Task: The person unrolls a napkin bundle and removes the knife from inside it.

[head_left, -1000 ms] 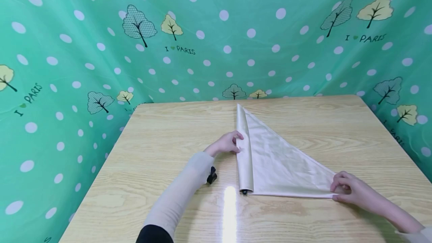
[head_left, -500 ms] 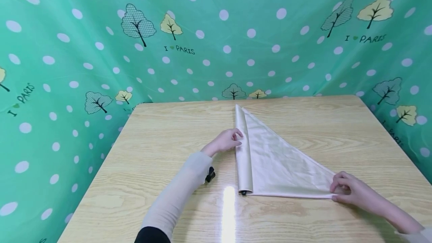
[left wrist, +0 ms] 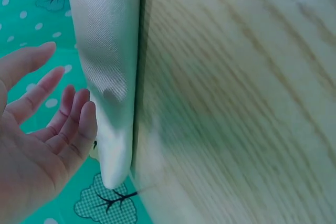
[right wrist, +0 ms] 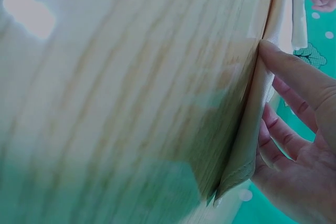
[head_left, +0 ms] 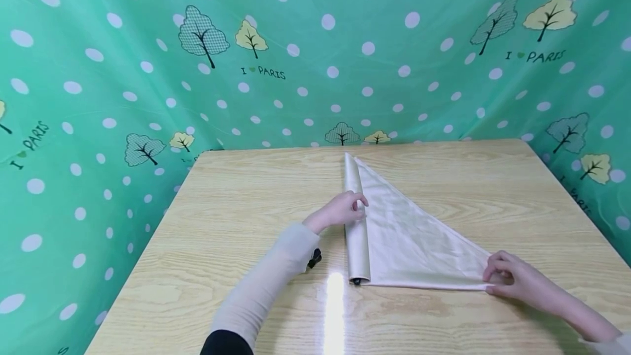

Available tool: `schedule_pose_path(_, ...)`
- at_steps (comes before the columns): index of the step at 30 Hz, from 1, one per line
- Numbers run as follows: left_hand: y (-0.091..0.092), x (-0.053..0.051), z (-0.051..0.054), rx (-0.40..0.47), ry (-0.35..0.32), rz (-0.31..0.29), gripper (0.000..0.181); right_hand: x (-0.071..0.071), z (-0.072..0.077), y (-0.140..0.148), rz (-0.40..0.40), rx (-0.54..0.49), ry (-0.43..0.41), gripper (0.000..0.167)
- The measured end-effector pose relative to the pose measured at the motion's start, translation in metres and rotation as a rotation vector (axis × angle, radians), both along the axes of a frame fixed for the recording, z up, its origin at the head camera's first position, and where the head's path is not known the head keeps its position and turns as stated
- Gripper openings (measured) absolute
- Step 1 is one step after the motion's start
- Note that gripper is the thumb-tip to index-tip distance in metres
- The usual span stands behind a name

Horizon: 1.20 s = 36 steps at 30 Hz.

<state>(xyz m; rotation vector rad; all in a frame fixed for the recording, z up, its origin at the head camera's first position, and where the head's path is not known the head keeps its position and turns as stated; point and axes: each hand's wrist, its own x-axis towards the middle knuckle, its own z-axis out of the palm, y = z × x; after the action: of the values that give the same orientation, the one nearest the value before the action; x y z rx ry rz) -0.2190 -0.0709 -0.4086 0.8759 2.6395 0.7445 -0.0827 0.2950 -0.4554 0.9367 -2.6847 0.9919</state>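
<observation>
A cream, satiny cloth (head_left: 419,240) lies on the table as a triangle, its left side wound into a long roll (head_left: 357,251). From the near end of the roll peeks a small black tip (head_left: 357,281); the rest of whatever it belongs to is hidden. My left hand (head_left: 342,210) hovers over the roll's middle, and in the left wrist view its loosely bent fingers (left wrist: 79,129) hold nothing. At the cloth's right corner my right hand (head_left: 517,281) pinches the edge between thumb and fingers, as the right wrist view (right wrist: 294,129) also shows.
The wood-grain table (head_left: 236,201) is backed and flanked by a green dotted curtain (head_left: 296,70) printed with trees. A bright light reflection (head_left: 335,311) lies on the tabletop near the roll. A black device (head_left: 314,258) sits by my left wrist.
My left hand, at the roll's left edge before, has shifted right and now is over its top. The right hand and the cloth look the same.
</observation>
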Motion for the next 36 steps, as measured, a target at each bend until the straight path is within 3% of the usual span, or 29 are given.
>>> schedule_pose_path(6,0.003,0.001,-0.005,-0.086,-0.035,0.014,0.031,-0.001,0.002,0.000,-0.013,0.025,-0.043,0.029)
schedule_pose_path(18,0.007,-0.002,-0.016,-0.203,-0.033,-0.017,0.035,-0.001,0.000,0.001,-0.001,0.001,-0.023,0.030)
schedule_pose_path(22,0.007,-0.004,-0.017,-0.223,-0.027,-0.021,0.034,-0.002,0.001,0.001,0.003,0.019,-0.013,0.030)
schedule_pose_path(30,0.007,-0.009,-0.019,-0.222,-0.008,-0.032,0.028,-0.003,0.003,0.001,-0.003,0.050,-0.073,0.026)
schedule_pose_path(36,0.009,-0.009,-0.017,-0.252,0.001,-0.046,0.023,-0.002,0.002,0.000,0.014,0.017,-0.026,0.029)
